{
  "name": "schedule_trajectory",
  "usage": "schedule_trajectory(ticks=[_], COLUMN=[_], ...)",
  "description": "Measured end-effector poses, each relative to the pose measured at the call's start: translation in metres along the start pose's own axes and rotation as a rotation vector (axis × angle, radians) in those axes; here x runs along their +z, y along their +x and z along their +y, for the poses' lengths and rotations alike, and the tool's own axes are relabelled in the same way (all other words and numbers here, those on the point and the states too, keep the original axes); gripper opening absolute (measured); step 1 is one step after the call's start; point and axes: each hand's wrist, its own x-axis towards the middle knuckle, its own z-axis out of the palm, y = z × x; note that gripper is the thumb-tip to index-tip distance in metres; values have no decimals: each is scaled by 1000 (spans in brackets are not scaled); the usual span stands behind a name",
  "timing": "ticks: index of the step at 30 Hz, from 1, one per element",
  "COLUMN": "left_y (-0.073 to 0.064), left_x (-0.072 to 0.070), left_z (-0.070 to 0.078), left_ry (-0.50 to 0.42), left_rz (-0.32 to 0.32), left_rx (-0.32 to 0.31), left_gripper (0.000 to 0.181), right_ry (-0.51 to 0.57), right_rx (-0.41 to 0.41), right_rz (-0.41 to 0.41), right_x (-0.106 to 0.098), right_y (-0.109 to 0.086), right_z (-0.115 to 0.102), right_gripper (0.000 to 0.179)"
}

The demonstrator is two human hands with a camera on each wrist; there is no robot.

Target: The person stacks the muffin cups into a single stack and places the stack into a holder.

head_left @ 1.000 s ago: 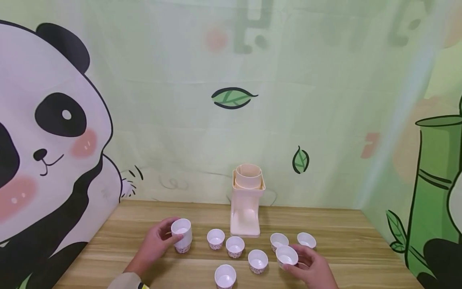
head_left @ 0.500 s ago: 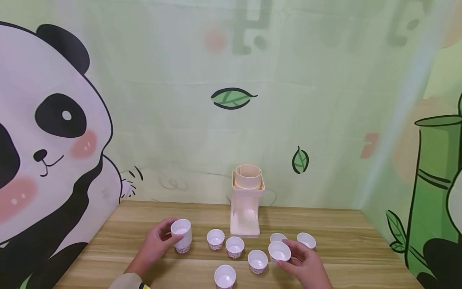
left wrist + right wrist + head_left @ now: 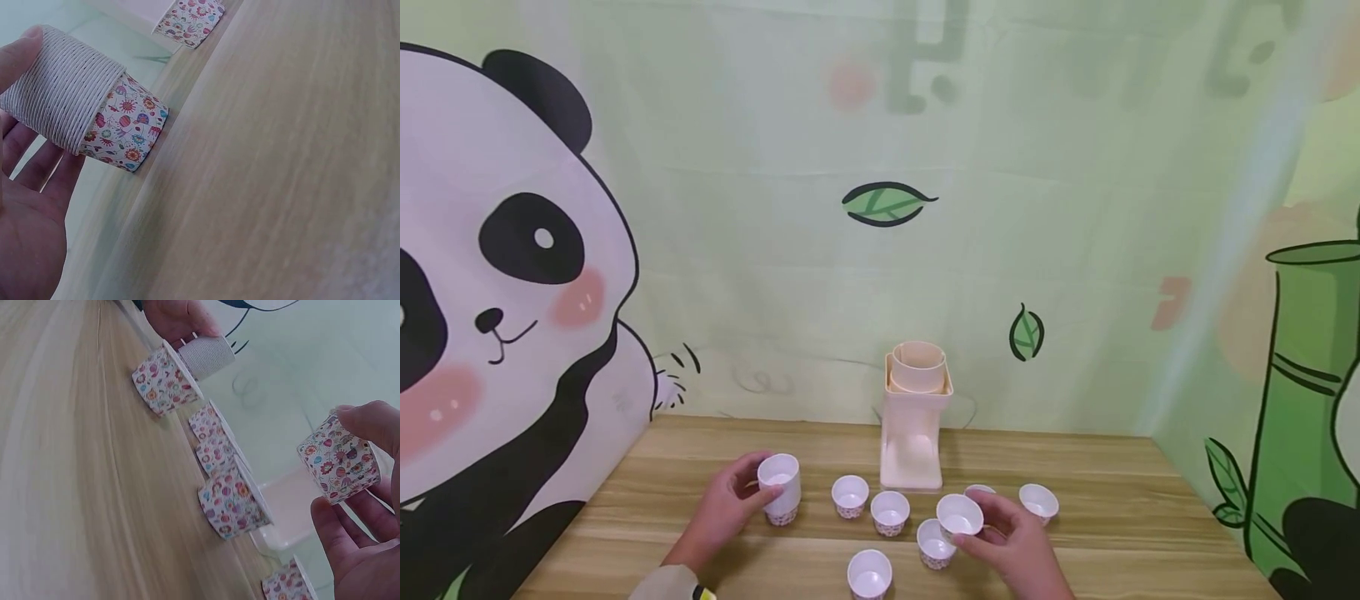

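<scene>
My left hand (image 3: 727,504) holds a tall stack of nested paper cups (image 3: 780,487) between thumb and fingers. In the left wrist view the stack's many rims form a ribbed white wall (image 3: 65,87), with the lowest cup's floral side below and its base at the table. My right hand (image 3: 1013,542) pinches a single floral paper cup (image 3: 959,515) by its side, upright and raised above the table. Just under it, a standing cup (image 3: 934,548) is partly covered. Behind the right fingers another cup (image 3: 980,489) shows only its rim.
More loose cups stand upright on the wooden table (image 3: 760,437): one near the front (image 3: 869,573), two in the middle (image 3: 850,497) and one at the right (image 3: 1038,502). A pink stand (image 3: 912,454) with a round holder on top is at the back, before a printed cloth backdrop.
My right hand has carried its cup leftward, from beside the right-hand cups to above the middle one. The left hand and its stack have stayed in place.
</scene>
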Motion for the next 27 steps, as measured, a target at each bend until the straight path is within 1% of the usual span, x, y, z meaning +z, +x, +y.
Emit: schedule_trajectory(ticks=[5, 11, 15, 18, 22, 24, 27], left_y=[1, 2, 2, 1, 0, -1, -1], left_x=[0, 0, 0, 0, -1, -1, -1], left_z=[2, 0, -1, -1, 0, 1, 2], left_ry=[1, -7, -8, -14, -23, -20, -22], left_rz=[-7, -8, -8, 2, 5, 4, 7], left_rx=[14, 10, -2, -19, -13, -3, -4], left_gripper=[55, 56, 58, 58, 58, 58, 58], right_ry=[-14, -6, 14, 44, 78, 86, 91], right_rx=[-12, -37, -20, -5, -9, -15, -25], right_rz=[-44, -91, -104, -128, -171, -186, -197], right_x=[7, 16, 25, 32, 41, 46, 52], right_y=[3, 9, 11, 13, 15, 16, 18], right_z=[-6, -8, -11, -12, -12, -12, -13], right_gripper=[60, 59, 61, 64, 66, 66, 65])
